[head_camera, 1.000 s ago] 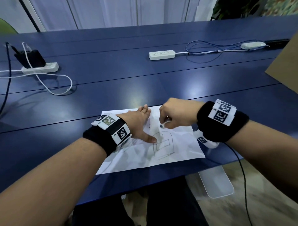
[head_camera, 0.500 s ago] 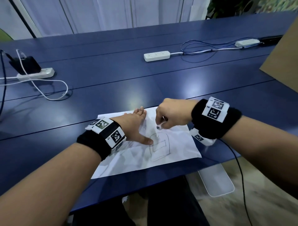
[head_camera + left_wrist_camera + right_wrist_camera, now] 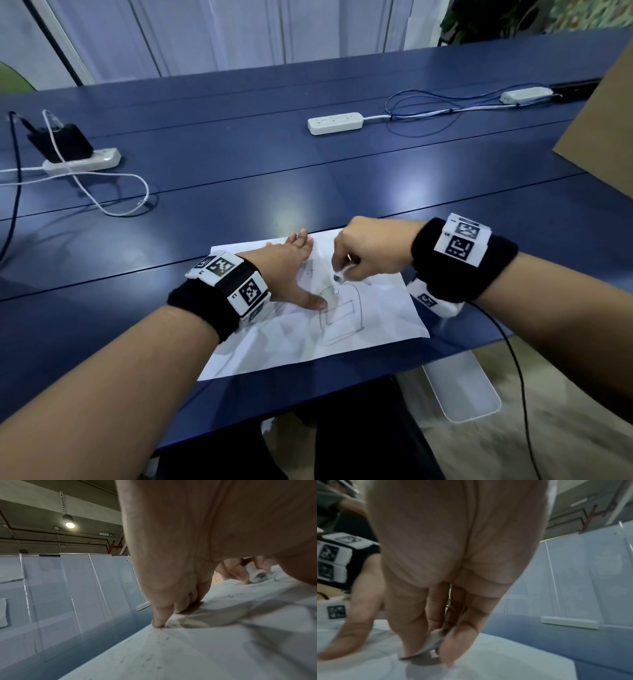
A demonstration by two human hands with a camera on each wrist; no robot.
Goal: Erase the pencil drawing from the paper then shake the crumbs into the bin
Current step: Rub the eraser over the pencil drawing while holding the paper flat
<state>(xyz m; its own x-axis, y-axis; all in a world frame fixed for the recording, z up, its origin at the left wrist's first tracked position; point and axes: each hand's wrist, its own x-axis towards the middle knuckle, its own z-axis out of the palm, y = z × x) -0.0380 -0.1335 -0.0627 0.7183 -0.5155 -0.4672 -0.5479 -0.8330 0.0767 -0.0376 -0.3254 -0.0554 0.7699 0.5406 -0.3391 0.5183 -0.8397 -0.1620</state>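
I am looking down at a long dark blue tabletop (image 3: 239, 164) with pale panels behind its far edge. A brown cardboard sheet (image 3: 606, 137) leans in over the right edge. A white sheet of paper (image 3: 291, 342) lies flat at the near edge, just right of the middle, creased and flecked with dark crumbs in the left wrist view. The pencil drawing (image 3: 340, 313), an arched outline with a rectangle inside, sits at the middle of the sheet. My left hand (image 3: 287, 270) rests flat on the paper's left half, fingers (image 3: 161, 615) straight and pressing down, thumb tip touching the drawing's left line. My right hand (image 3: 370, 253) hovers over the paper's far right part, its fingers (image 3: 412, 628) curled and pinching a small white eraser (image 3: 340, 274) whose greyed tip meets the paper at the top of the drawing. Two white power strips lie farther back, one (image 3: 82, 163) near the left edge with a black charger plugged in, one (image 3: 335, 122) toward the far middle.
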